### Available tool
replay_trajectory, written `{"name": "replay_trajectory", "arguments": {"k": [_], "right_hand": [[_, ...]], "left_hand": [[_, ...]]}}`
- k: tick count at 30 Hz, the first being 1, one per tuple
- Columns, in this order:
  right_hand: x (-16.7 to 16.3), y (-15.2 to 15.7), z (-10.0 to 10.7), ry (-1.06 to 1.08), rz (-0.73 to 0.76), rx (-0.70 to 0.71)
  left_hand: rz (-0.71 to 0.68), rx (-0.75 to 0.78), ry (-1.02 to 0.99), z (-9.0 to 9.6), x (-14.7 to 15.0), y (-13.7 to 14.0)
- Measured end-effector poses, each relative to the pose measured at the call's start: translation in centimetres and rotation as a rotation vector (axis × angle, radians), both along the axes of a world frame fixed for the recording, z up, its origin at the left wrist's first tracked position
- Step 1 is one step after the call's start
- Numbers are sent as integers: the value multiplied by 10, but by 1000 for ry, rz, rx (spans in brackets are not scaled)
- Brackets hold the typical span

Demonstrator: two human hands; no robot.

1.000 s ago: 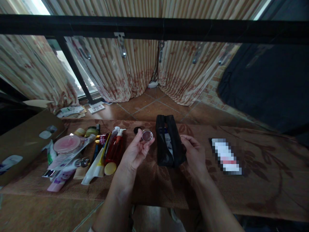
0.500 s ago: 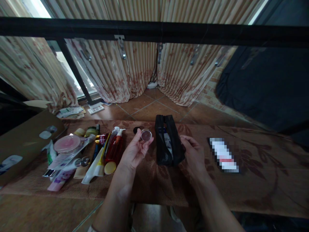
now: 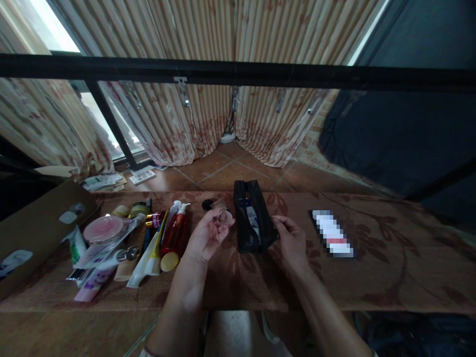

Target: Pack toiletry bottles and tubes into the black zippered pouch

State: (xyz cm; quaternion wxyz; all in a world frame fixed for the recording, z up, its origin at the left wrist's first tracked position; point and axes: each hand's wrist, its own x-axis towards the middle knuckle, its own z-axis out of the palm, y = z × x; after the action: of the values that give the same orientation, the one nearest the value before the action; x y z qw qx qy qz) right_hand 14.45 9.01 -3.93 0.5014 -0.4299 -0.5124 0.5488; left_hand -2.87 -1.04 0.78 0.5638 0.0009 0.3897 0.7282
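Observation:
My left hand [image 3: 208, 235] is closed on a small clear round jar [image 3: 225, 217], held just left of a black zip pouch [image 3: 243, 238]. The pouch lies on the cloth with its top slit apart, and a white tube with dark print [image 3: 253, 218] shows inside. At the pouch's right edge, my right hand [image 3: 292, 240] pinches the black fabric between thumb and fingers. Behind the left hand sits a small black round lid [image 3: 207, 204]. A red pump bottle [image 3: 175, 230] and a yellow-capped jar [image 3: 169, 261] stand and lie further left.
A pile of tubes and jars, with a pink round container [image 3: 104, 229] on top, covers the table's left part beside a cardboard box [image 3: 33, 233]. A blurred phone-like slab [image 3: 332, 234] lies to the right. A dark rail [image 3: 208, 72] crosses beyond the table.
The jar in my left hand has tilted, so its clear side shows more. My right hand stays at the pouch's edge. The camera view has shifted slightly.

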Motion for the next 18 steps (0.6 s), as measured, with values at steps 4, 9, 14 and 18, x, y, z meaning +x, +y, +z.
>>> {"name": "replay_trajectory", "arguments": {"k": [4,9,14,18], "right_hand": [[20,-16,-14,13,-76,-30],[45,-61,-35,-11,-46,-121],[56,-116,-31,-59,150,-122],[59,-149,-23,-26,320,-126]], "left_hand": [[6,-113,203,-11,6,-6],[87,-150,343,-17,27,-38],[180,-161,511,-33,74,-99],[65,-214,602,-71,120,-137]]}}
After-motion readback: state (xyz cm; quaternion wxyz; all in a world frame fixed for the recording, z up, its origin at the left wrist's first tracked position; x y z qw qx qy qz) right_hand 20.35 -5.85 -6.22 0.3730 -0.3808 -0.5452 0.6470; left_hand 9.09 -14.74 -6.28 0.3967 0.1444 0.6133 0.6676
